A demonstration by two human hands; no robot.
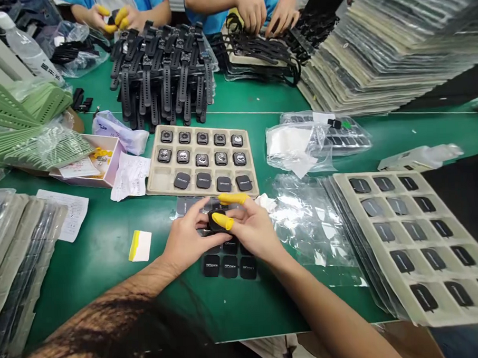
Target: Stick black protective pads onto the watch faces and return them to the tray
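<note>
Between my two hands is a black square watch case (pixel 214 222), partly covered by fingers. My left hand (pixel 188 236) grips its left side with thumb and fingers. My right hand (pixel 255 228), with yellow finger cots on thumb and forefinger, pinches it from the right. Beneath my hands lies a sheet of black square stickers with pale lettering (pixel 230 266), its middle part hidden. Just beyond stands a beige tray (pixel 160 183) with rows of watch cases; several in the near row have a lettered black face up, and its near left pocket holds none.
To the right are stacked trays of dark watch pieces (pixel 411 228) and clear plastic film (pixel 304 218). A yellow-edged white pad (pixel 140 245) lies left. Farther back are piled black watch straps (pixel 163 71), a tall tray stack (pixel 376 62), green straps (pixel 31 130) and two co-workers' hands.
</note>
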